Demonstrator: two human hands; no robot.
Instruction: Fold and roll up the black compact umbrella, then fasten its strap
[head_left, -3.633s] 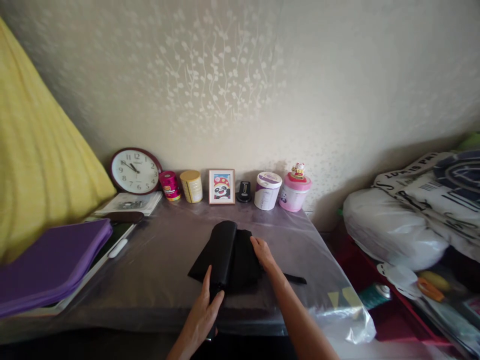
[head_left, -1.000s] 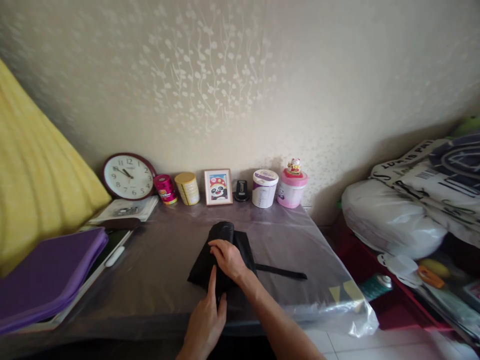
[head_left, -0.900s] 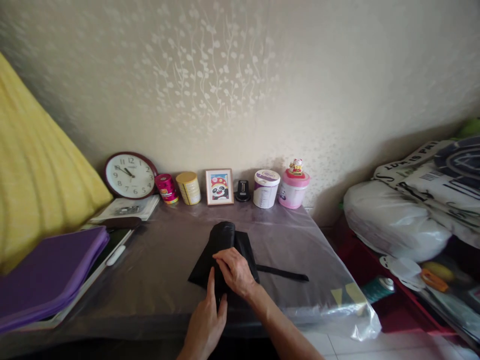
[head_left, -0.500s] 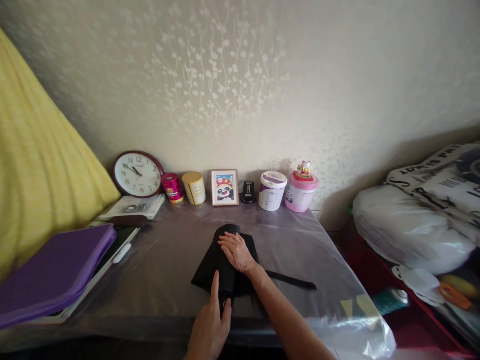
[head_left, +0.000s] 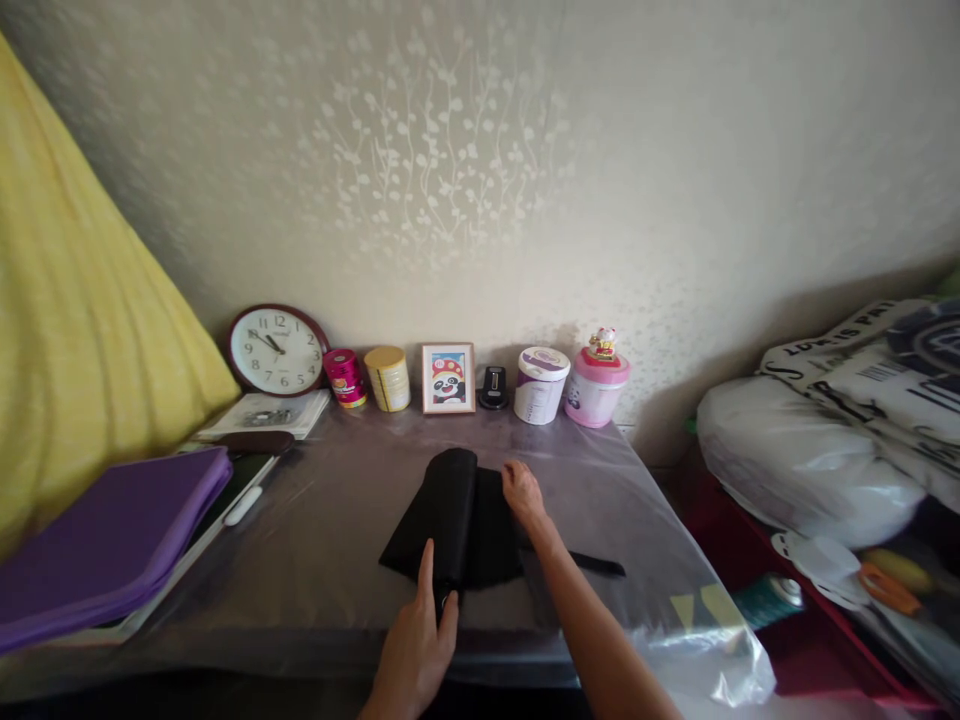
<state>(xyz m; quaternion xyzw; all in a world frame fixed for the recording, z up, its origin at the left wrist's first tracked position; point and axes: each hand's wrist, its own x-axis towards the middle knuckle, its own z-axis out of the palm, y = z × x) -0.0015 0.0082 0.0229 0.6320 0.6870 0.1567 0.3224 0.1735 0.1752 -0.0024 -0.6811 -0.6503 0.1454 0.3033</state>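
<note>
A black folded umbrella (head_left: 450, 510) lies on a table under clear plastic sheeting (head_left: 322, 520). Its fabric spreads in flat flaps beside a rolled middle. My left hand (head_left: 416, 640) grips the handle end at the table's front edge, index finger stretched along the roll. My right hand (head_left: 521, 495) sits at the right flap's far edge, its fingertips closed on the fabric. A thin black strap (head_left: 596, 565) trails to the right from the umbrella, partly under my right forearm.
Along the wall stand a clock (head_left: 277, 350), a red can (head_left: 343, 377), a yellow can (head_left: 388, 378), a framed picture (head_left: 448, 378), a white tub (head_left: 540, 385) and a pink tub (head_left: 598, 385). A purple folder (head_left: 105, 540) lies left. Stuffed bags (head_left: 802, 460) pile up right.
My right hand lay flat on the rolled middle half a second ago; it has moved right to the flap's edge. My left hand stays at the handle.
</note>
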